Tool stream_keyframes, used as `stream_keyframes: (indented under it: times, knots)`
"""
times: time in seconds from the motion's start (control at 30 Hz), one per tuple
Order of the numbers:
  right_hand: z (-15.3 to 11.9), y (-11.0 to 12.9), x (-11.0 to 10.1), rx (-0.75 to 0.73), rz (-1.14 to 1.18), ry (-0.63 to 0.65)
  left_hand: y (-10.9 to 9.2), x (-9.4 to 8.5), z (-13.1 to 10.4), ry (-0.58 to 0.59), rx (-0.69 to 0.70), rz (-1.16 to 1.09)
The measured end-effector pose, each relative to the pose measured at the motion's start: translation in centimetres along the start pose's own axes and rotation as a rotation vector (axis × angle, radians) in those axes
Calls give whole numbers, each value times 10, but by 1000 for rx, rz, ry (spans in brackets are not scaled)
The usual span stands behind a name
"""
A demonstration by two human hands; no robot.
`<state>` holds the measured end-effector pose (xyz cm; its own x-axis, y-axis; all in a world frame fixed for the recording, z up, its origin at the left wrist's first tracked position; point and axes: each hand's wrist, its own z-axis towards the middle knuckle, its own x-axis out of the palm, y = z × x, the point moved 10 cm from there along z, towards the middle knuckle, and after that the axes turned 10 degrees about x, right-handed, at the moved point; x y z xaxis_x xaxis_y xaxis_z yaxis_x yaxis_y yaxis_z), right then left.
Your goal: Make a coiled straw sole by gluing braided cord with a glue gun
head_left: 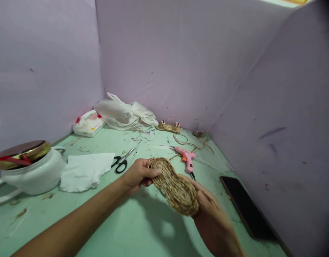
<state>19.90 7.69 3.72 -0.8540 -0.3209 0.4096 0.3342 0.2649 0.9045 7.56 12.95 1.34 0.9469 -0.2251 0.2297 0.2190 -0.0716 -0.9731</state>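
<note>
A sole-shaped piece of coiled straw rope is held tilted above the green table, narrowing at its middle. My left hand pinches its far left end, thumb on top and fingers underneath. Around the near right end curls my right hand, its fingers partly hidden behind the piece. Beyond the rope piece lies a pink glue gun with an orange trigger. Black-handled scissors rest half open to the left of my left hand.
A crumpled white tissue and a white pot with a gold-rimmed lid are at left. Behind stand a tissue pack, a white plastic bag and small woven straw pieces. Loose rope lies at the back; a phone lies right.
</note>
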Motion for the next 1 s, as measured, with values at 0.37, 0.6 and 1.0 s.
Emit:
stream_keyframes:
  times: [0.37,0.6,1.0]
  knots:
    - [28,-58,-7,412,87,-106,-36,-67,0,-75,-86,834]
    - [27,-62,-15,441,153,-150,-29,-124,-5,-117,-127,1470]
    - [27,-63,-11,377,147,-87,-38,-134,2,-213,-178,1712]
